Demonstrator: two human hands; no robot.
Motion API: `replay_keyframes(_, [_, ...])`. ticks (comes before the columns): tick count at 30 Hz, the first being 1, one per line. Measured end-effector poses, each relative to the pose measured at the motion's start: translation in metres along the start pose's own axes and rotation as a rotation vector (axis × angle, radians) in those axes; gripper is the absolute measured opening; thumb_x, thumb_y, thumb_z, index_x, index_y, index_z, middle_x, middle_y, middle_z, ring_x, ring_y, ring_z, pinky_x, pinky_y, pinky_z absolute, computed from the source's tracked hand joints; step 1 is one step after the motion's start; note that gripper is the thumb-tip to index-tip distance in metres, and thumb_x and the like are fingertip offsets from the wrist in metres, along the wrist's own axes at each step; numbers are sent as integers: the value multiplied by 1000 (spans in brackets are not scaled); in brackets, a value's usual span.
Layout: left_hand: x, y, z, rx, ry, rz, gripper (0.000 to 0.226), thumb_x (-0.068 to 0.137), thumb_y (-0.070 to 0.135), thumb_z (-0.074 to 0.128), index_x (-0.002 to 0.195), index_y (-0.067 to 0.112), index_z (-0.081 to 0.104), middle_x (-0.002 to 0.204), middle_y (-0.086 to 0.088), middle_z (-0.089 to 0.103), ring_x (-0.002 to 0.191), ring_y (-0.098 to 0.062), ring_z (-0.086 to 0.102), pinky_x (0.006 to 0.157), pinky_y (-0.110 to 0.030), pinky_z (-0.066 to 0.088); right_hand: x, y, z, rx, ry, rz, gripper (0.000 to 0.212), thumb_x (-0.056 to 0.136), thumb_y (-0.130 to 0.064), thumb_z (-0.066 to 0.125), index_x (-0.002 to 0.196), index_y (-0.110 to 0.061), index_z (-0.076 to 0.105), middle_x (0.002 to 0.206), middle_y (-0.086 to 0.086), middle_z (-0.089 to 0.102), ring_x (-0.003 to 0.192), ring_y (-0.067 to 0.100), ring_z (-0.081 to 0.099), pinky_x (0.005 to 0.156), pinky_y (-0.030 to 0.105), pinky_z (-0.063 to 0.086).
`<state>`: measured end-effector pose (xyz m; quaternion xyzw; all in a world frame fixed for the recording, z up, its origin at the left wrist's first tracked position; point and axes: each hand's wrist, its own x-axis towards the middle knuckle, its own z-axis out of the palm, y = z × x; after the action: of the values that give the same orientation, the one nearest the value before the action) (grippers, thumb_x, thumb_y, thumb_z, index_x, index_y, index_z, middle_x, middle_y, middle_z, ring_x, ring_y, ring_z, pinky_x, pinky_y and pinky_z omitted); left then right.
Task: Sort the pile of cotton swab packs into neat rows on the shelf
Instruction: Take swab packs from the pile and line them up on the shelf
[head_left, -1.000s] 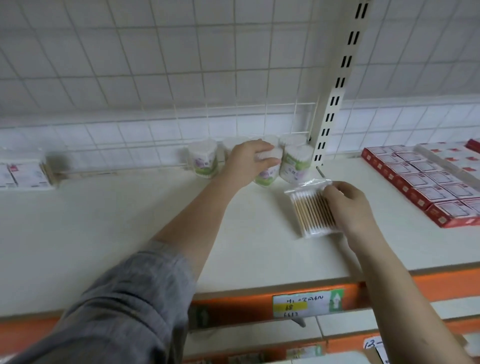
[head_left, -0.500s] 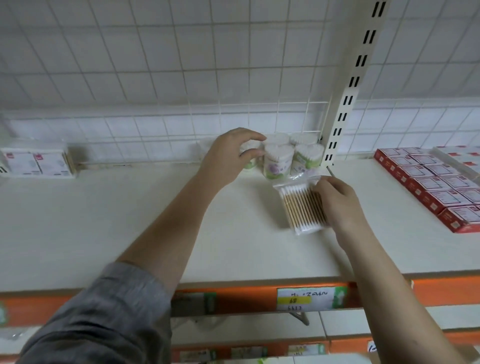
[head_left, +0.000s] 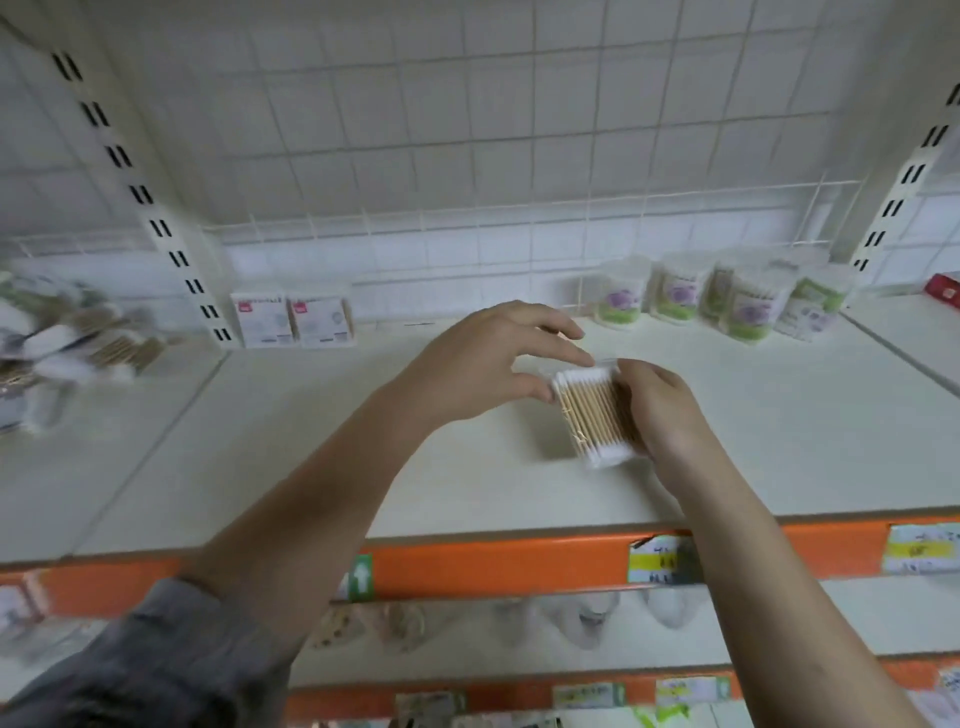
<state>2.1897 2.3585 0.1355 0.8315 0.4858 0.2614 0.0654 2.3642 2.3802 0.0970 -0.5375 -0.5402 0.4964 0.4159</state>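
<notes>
I have a flat clear pack of cotton swabs (head_left: 592, 415) between both hands, above the middle of the white shelf (head_left: 779, 426), and I cannot tell whether its near end touches the board or sits just clear of it. My right hand (head_left: 660, 410) wraps the pack's right long side, fingers curled under and round it, so the wooden sticks run away from me with white tips at both ends. My left hand (head_left: 483, 364) comes in from the other side: the thumb presses the far left corner of the pack while the fingers (head_left: 566, 332) stretch out fairly straight over its far end (pinching the wrapper there or only lying on it, I cannot tell). So the two hands are close together with the pack between them. Along the back of the shelf, to the right, stand round tubs of swabs (head_left: 675, 291) with purple and green labels, clustered beside the slotted upright (head_left: 893, 208). Further left at the back stand two small white boxes (head_left: 293, 319), side by side and touching. Beyond the left upright, on the neighbouring shelf section, lies a loose pile of swab packs (head_left: 78, 338), blurred. The shelf's front edge is an orange strip (head_left: 493, 566) carrying price labels (head_left: 919, 548).
</notes>
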Motion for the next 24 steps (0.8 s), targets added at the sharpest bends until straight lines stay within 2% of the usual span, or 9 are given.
replay_keyframes(3, [-37,-21,-24,11,-1,24,25,73,28,71,98,28,75,111,14,63,108,-1,47,96,-28,39,-22,-5,45,11,-34,28,21,94,-15,39,80,-9,55,68,7,50,61,19,48,52,25,37])
replay_keyframes(5, [-61,-33,-39,64,-31,52,28,72,27,69,99,26,74,111,12,66,108,-2,48,96,-33,40,-35,-9,73,24,-54,59,19,94,-16,40,81,-10,53,72,9,50,61,19,49,52,25,36])
replay_keyframes(8, [-90,-47,-59,156,-48,108,32,72,21,67,104,24,73,108,9,69,108,-4,47,94,-26,34,-51,-14,111,80,-117,125,18,92,-17,42,84,-9,55,80,15,54,71,24,53,64,32,39])
replay_keyframes(11, [-109,-56,-74,187,-10,103,30,75,12,63,100,24,74,99,8,70,103,-8,53,90,-30,42,-59,-15,134,103,-151,153,18,91,-18,43,87,-9,58,85,15,54,78,25,53,69,35,39])
replay_keyframes(14, [-117,-64,-96,263,-34,81,29,77,5,69,99,24,73,97,9,69,99,-12,56,88,-34,45,-67,-19,146,-21,-103,26,25,94,-20,45,105,-9,64,99,13,64,91,26,61,81,39,48])
replay_keyframes(16, [-117,-68,-111,333,-87,37,26,80,13,70,102,26,71,99,9,68,100,-13,54,88,-32,42,-73,-28,146,-125,-46,-116,26,94,-26,49,101,-7,66,103,16,66,99,30,61,90,45,47])
replay_keyframes(18, [-113,-71,-122,398,-121,-7,24,82,23,69,106,29,69,100,9,64,101,-13,51,87,-30,39,-76,-36,145,-156,-129,-197,18,90,-35,56,92,-20,67,96,6,69,91,19,64,85,34,49])
replay_keyframes(21, [-103,-76,-131,437,-139,-62,23,83,31,67,106,32,67,101,9,59,102,-10,45,80,-26,36,-75,-39,149,-298,-318,-238,24,82,-41,66,99,-24,66,87,-8,67,71,4,60,61,10,43])
replay_keyframes(24, [-91,-78,-133,376,-180,-151,25,79,32,69,103,35,63,106,13,58,104,-6,45,85,-30,41,-65,-36,160,-398,-236,-325,29,76,-40,72,99,-25,61,85,-9,64,74,4,59,60,7,40])
